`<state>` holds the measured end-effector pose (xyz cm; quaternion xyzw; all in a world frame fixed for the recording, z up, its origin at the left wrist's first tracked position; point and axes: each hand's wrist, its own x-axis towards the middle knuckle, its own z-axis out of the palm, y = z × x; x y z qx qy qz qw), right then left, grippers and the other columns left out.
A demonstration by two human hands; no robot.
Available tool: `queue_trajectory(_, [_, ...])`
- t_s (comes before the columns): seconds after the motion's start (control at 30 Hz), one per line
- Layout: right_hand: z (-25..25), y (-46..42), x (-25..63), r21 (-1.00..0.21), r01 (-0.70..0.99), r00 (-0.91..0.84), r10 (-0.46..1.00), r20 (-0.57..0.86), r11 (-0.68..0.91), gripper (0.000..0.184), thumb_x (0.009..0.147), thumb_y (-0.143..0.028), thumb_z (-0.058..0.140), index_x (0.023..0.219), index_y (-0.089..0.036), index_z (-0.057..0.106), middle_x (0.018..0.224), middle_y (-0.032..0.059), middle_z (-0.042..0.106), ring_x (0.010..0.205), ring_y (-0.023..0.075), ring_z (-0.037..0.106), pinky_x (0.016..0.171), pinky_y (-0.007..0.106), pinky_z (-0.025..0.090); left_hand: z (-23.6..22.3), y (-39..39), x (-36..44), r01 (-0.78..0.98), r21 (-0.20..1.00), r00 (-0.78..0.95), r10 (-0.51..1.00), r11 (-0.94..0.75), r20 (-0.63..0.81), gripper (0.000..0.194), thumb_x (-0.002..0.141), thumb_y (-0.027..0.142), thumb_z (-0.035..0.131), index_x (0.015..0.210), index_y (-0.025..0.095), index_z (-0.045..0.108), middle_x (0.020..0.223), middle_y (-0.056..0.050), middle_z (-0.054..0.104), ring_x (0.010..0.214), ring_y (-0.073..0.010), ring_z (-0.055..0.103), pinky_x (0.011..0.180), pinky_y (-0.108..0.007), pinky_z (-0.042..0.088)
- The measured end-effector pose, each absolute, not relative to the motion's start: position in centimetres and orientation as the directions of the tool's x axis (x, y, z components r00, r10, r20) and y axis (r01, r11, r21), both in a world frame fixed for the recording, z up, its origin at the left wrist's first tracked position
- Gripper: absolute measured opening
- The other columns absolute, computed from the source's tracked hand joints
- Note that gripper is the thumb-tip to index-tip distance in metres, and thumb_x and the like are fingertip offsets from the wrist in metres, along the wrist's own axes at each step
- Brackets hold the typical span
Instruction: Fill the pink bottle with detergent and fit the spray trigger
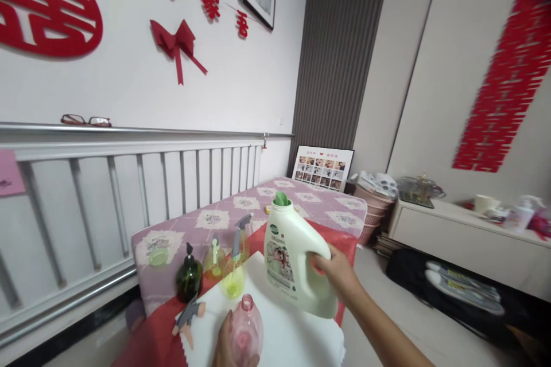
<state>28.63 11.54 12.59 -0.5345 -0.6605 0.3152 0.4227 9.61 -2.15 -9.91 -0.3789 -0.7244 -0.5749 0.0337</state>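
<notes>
My right hand (pixel 325 264) is closed around the handle of a pale green laundry detergent jug (pixel 279 264). The jug is slightly tilted above the white sheet (pixel 297 341), with its green pour spout showing in the uncapped mouth. Low in the view, my left hand (pixel 224 341) grips a translucent pink bottle (pixel 247 327) with an open neck, left of the jug. Beside that bottle lie grey-and-pink trigger spray heads (pixel 189 316). Behind them stand a dark green pump bottle (pixel 188 278) and several clear spray bottles (pixel 233 281) with yellowish liquid in them.
A pale green cap (pixel 159 256) rests on the purple flowered tablecloth (pixel 253 215) at the left, with red cloth (pixel 331 232) under the sheet. A white railing (pixel 172 183) runs along the left. Pink baskets (pixel 372 212) and a white cabinet (pixel 465 235) stand at the right.
</notes>
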Motion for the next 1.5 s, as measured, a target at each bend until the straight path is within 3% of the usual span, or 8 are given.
queue_trajectory(0.23, [16.1,11.1,29.6,-0.741,0.561,-0.319,0.922,0.217,0.369,0.015,0.063,-0.024,0.058,0.075,-0.021,0.067,0.074,0.0,0.072,0.076,0.0226,0.066,0.067,0.03,0.049,-11.6,-1.7,7.1,0.644,0.765,-0.697,0.415,0.005,0.585,0.068,0.068,0.024,0.058,0.132,0.009,0.041,0.127,-0.02,0.055,0.116,-0.0336,0.06,0.095,-0.046,0.056])
queue_trajectory(0.53, [17.8,10.7,28.7,-0.476,0.675,-0.603,0.793,0.083,0.563,0.013,0.064,-0.016,0.051,0.071,-0.022,0.059,0.075,-0.0005,0.073,0.075,0.0204,0.069,0.064,0.026,0.048,-10.1,-2.7,7.4,0.606,0.789,-0.709,0.522,0.105,0.475,0.074,0.069,0.014,0.053,0.14,0.01,0.031,0.14,-0.02,0.05,0.129,-0.0306,0.052,0.105,-0.04,0.049])
queue_trajectory(0.63, [18.1,10.6,28.2,-0.419,0.692,-0.63,0.775,0.045,0.587,0.021,0.06,-0.011,0.049,0.074,-0.022,0.061,0.078,-0.0008,0.074,0.075,0.0192,0.07,0.063,0.025,0.047,-9.8,-2.8,7.5,0.575,0.813,-0.706,0.559,0.094,0.435,0.078,0.065,0.013,0.055,0.14,0.012,0.031,0.14,-0.019,0.05,0.132,-0.0304,0.05,0.108,-0.04,0.047])
queue_trajectory(1.1, [19.5,11.4,26.7,-0.066,0.757,-0.651,0.759,0.006,0.65,0.024,0.059,-0.011,0.053,0.079,-0.021,0.063,0.081,0.0055,0.075,0.075,0.023,0.067,0.062,0.027,0.04,-8.4,-3.4,7.6,0.458,0.883,-0.708,0.643,0.103,0.292,0.078,0.064,0.016,0.053,0.139,0.013,0.03,0.143,-0.018,0.046,0.135,-0.0321,0.047,0.116,-0.043,0.038])
queue_trajectory(1.33, [19.6,11.4,26.2,0.028,0.768,-0.639,0.769,-0.015,0.64,0.025,0.058,-0.009,0.054,0.077,-0.02,0.063,0.081,0.0069,0.075,0.076,0.0236,0.067,0.061,0.027,0.038,-8.2,-3.6,7.8,0.457,0.882,-0.704,0.655,0.118,0.276,0.078,0.065,0.016,0.054,0.14,0.014,0.032,0.142,-0.017,0.05,0.135,-0.0295,0.048,0.116,-0.04,0.039])
queue_trajectory(1.5, [19.5,11.8,26.4,0.055,0.76,-0.648,0.762,-0.021,0.648,0.027,0.057,-0.009,0.054,0.079,-0.021,0.064,0.08,0.007,0.074,0.076,0.0254,0.067,0.062,0.029,0.039,-8.4,-3.5,7.6,0.346,0.934,-0.739,0.64,0.092,0.211,0.082,0.062,0.016,0.056,0.14,0.022,0.034,0.142,-0.01,0.052,0.136,-0.0282,0.047,0.118,-0.035,0.035])
